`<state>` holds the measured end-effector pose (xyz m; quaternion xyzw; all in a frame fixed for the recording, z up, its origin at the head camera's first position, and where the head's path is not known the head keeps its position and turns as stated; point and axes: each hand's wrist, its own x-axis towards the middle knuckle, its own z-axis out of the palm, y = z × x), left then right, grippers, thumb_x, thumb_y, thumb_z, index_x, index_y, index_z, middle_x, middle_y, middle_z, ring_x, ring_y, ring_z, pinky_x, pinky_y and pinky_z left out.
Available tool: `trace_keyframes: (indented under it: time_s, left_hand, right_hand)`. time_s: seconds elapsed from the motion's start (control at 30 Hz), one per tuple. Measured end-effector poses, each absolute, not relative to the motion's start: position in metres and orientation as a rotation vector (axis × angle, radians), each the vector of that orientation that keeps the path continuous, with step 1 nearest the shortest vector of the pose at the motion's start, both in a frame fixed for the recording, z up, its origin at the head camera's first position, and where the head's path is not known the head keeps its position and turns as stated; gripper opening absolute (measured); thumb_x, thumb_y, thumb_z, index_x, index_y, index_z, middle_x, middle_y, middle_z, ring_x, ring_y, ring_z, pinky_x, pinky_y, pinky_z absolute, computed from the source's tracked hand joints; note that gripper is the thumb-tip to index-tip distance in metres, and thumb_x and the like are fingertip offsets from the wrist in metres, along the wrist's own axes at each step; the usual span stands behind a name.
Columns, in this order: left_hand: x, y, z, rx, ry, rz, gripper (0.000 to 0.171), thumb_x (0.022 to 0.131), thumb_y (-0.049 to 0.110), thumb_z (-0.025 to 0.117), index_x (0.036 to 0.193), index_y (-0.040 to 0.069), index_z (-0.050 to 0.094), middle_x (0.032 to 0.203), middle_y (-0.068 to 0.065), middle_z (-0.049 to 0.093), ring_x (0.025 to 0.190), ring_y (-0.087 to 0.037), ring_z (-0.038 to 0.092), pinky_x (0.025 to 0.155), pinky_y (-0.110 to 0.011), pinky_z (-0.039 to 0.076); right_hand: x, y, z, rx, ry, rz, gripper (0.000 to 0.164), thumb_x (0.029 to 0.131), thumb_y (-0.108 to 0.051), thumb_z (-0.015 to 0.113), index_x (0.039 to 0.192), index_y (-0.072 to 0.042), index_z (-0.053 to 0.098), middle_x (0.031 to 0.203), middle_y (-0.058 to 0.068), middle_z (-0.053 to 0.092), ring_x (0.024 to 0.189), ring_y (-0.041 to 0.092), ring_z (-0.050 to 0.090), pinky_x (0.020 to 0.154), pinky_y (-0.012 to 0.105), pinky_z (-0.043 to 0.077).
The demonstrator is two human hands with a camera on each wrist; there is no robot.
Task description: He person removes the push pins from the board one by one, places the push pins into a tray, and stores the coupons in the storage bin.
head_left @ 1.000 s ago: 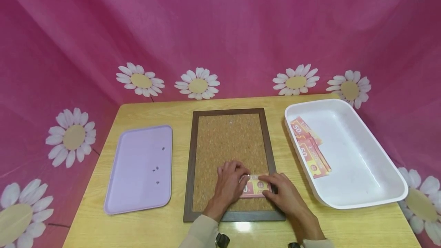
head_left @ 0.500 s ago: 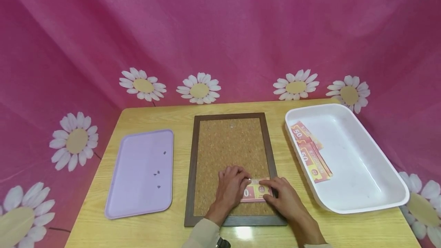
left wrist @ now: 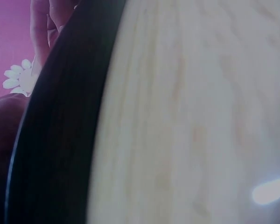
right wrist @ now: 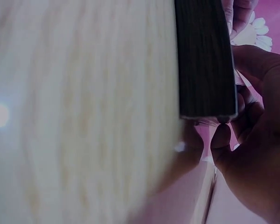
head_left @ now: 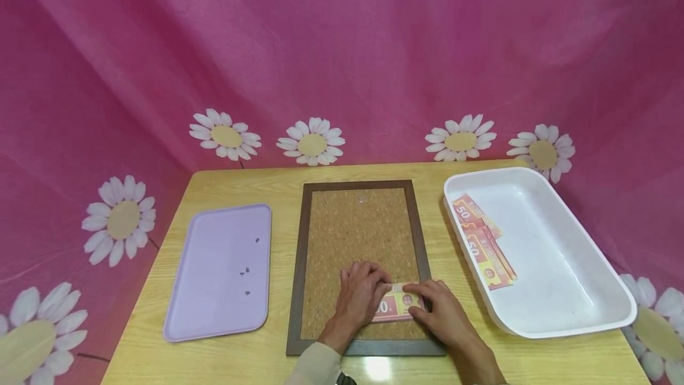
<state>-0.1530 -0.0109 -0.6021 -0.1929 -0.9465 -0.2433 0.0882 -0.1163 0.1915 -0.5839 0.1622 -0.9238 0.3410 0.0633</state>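
A pink and yellow coupon [head_left: 394,306] printed with large numerals lies on the lower right of a brown-framed cork board [head_left: 352,236]. My left hand [head_left: 359,297] bends over the coupon's left end, with thumb and forefinger together at its upper edge. Whether a pin sits between those fingertips cannot be made out. On the right end, my right hand [head_left: 443,314] holds the coupon between forefinger and thumb, reaching across the frame's right side. In the right wrist view the right hand [right wrist: 266,121] shows beside the dark frame end [right wrist: 207,60]; the left wrist view mostly shows frame and table.
A lilac tray [head_left: 214,278] with several small dark pieces stands on the left. On the right, a white tub [head_left: 550,266] holds more coupons [head_left: 483,248] along its left wall. A clear pin-like spot [head_left: 361,200] shows near the board's top.
Both hands stay at the coupon. A little more of its printed numerals shows beside the left hand. The whole head view has shifted slightly, so the table appears lower.
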Motion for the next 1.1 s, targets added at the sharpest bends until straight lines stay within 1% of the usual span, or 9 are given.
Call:
trace_keyframes:
  time_s: [0.13,0.33,0.5,0.63,0.83,0.97,1.03,1.1]
  left_hand:
    - [-0.152,-0.012,-0.602,-0.569,-2.820,-0.715,0.012,0.091,0.040,0.062,0.092,0.031,0.069,0.104,0.013,0.060,0.092,-0.010,0.049,0.081,-0.033,0.030]
    - [-0.152,-0.012,-0.604,-0.579,-2.816,-0.725,0.011,0.091,0.039,0.062,0.093,0.030,0.069,0.105,0.013,0.060,0.093,-0.010,0.050,0.082,-0.034,0.030]
    - [-0.151,-0.011,-0.603,-0.588,-2.818,-0.743,0.011,0.092,0.037,0.062,0.095,0.030,0.070,0.106,0.013,0.060,0.094,-0.009,0.050,0.084,-0.034,0.030]
    - [-0.149,-0.013,-0.602,-0.584,-2.811,-0.779,0.010,0.092,0.035,0.062,0.095,0.029,0.069,0.106,0.013,0.061,0.095,-0.009,0.050,0.086,-0.035,0.030]
    - [-0.149,-0.015,-0.598,-0.614,-2.754,-0.855,0.009,0.091,0.032,0.064,0.094,0.027,0.070,0.106,0.012,0.062,0.097,-0.009,0.052,0.087,-0.036,0.031]
    - [-0.148,-0.018,-0.593,-0.634,-2.692,-0.891,0.006,0.089,0.029,0.066,0.091,0.025,0.071,0.106,0.011,0.063,0.099,-0.010,0.055,0.087,-0.038,0.032]
    - [-0.149,-0.020,-0.589,-0.633,-2.675,-0.903,0.005,0.089,0.028,0.067,0.091,0.024,0.071,0.106,0.010,0.063,0.100,-0.010,0.056,0.087,-0.038,0.033]
    - [-0.149,-0.022,-0.585,-0.622,-2.669,-0.907,0.005,0.089,0.027,0.067,0.091,0.024,0.071,0.106,0.010,0.063,0.102,-0.011,0.056,0.088,-0.038,0.033]
  right_hand:
    - [-0.116,0.191,-0.585,0.491,-2.797,1.050,0.039,0.071,-0.010,0.082,0.107,-0.017,0.072,0.082,-0.013,0.057,0.078,0.001,0.041,0.065,0.021,0.036]
    - [-0.116,0.191,-0.586,0.479,-2.799,1.028,0.039,0.070,-0.010,0.082,0.107,-0.018,0.073,0.085,-0.012,0.060,0.079,0.001,0.042,0.066,0.023,0.037]
    - [-0.116,0.191,-0.585,0.463,-2.791,1.046,0.038,0.070,-0.010,0.082,0.107,-0.017,0.073,0.083,-0.011,0.059,0.077,0.001,0.043,0.066,0.022,0.037]
    - [-0.115,0.190,-0.584,0.422,-2.795,1.088,0.036,0.071,-0.009,0.082,0.105,-0.017,0.073,0.086,-0.010,0.063,0.078,0.003,0.046,0.066,0.022,0.039]
    - [-0.114,0.190,-0.582,0.294,-2.831,1.176,0.034,0.074,-0.009,0.081,0.106,-0.019,0.073,0.092,-0.012,0.068,0.086,0.003,0.054,0.076,0.026,0.045]
    - [-0.113,0.191,-0.579,0.235,-2.836,1.222,0.035,0.075,-0.008,0.079,0.106,-0.020,0.073,0.097,-0.012,0.069,0.094,0.007,0.060,0.084,0.030,0.048]
    - [-0.113,0.192,-0.578,0.220,-2.821,1.241,0.035,0.074,-0.007,0.079,0.107,-0.019,0.073,0.099,-0.011,0.070,0.097,0.009,0.062,0.086,0.031,0.049]
    - [-0.112,0.193,-0.576,0.197,-2.802,1.274,0.035,0.075,-0.007,0.079,0.107,-0.019,0.073,0.097,-0.010,0.068,0.091,0.007,0.061,0.082,0.028,0.049]
